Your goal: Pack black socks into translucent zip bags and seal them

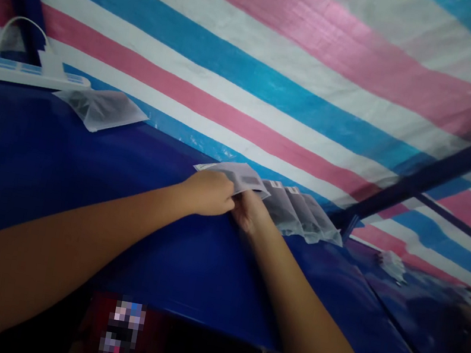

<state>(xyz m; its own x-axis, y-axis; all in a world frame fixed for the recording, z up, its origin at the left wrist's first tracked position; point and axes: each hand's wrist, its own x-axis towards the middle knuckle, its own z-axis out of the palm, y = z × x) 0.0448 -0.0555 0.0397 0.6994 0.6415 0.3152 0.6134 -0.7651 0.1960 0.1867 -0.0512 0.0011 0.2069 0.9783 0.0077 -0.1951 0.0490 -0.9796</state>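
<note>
Both arms reach across a blue table [82, 175] to a fanned row of small translucent packets [305, 215] lying at its far edge. My left hand [208, 193] is closed on the leftmost packet [242, 176], which has a white label and is lifted a little. My right hand [250, 212] sits just beside it, palm partly under the same packet, fingers hidden beneath it.
A pink, blue and white striped tarp [282, 58] rises behind the table. A white power strip [22, 71] and a loose translucent bag [100, 107] lie at the far left. A dark blue frame bar [434, 174] crosses at the right, with another small packet [392, 266] past it.
</note>
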